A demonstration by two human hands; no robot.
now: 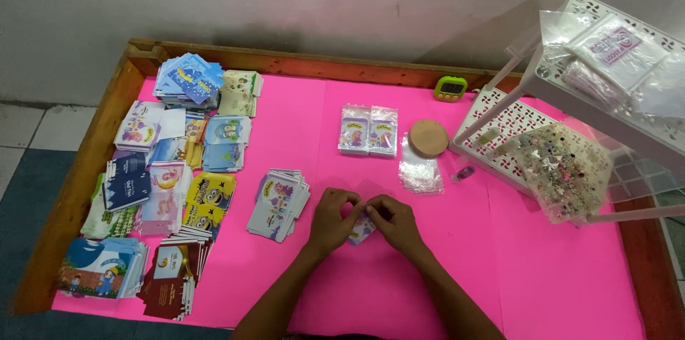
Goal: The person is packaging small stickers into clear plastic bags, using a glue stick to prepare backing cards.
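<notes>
Down at the near edge, both forearms reach in over the pink surface (542,276) and the hands meet in the middle. Left hand (332,220) and right hand (394,222) curl inward, fingers (377,206) pinched shut on one small printed packet (362,228), held just above the surface between them. Just left, one fanned stack of cards (278,203). Beyond the hands, one empty clear bag (419,169), two filled packets (368,130) side by side, one round cork lid (428,138). Farthest back, one green timer (450,87). Right side: one white rack (499,122).
</notes>
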